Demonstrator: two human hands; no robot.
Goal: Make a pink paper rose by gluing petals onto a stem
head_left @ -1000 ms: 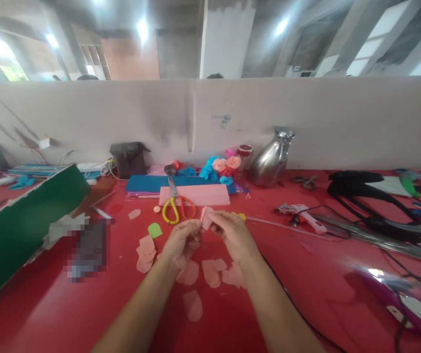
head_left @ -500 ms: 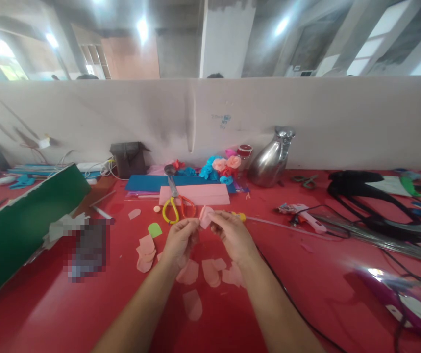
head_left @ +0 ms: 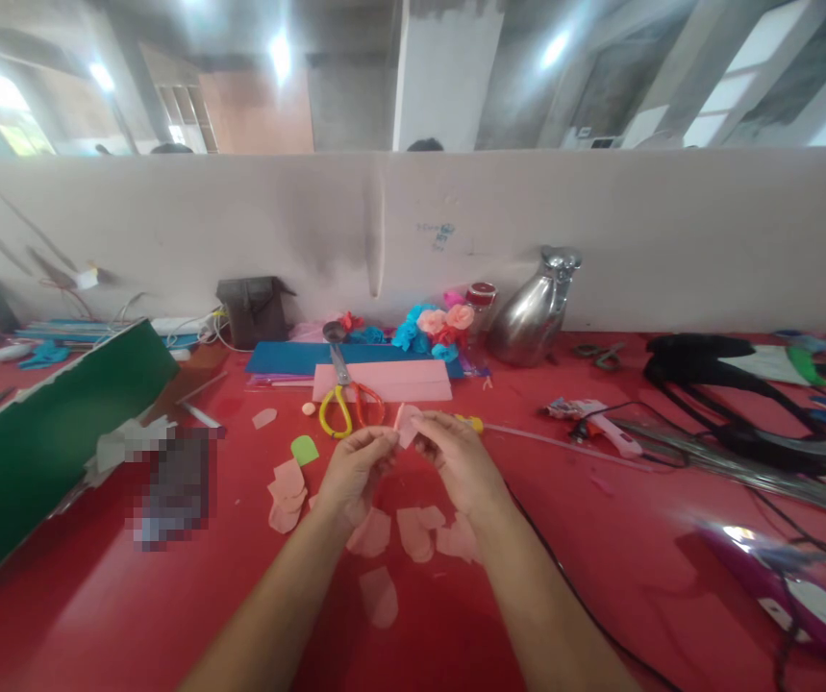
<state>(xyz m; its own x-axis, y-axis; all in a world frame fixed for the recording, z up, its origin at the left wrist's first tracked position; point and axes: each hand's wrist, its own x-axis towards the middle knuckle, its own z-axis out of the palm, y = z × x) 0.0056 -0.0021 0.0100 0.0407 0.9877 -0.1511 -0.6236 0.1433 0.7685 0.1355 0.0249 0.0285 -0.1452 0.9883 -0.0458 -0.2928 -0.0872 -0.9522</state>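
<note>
A small pink paper petal is held up between my two hands, above the red table. My left hand pinches its left edge, and my right hand grips it from the right with thumb and fingers. Below my wrists lie several loose pink petals, with one single petal nearer to me. A stack of pink petals and a green paper piece rest left of my left hand. Just beyond my hands are scissors with one yellow and one orange handle loop.
Folded pink paper and a blue sheet lie behind the scissors. Paper flowers and a metal jug stand by the wall. Rightward are a glue gun, black cords and a purple device. A green board stands left.
Both hands have shifted very slightly to the right with the petal, which is still pinched between them. Nothing on the table has visibly moved.
</note>
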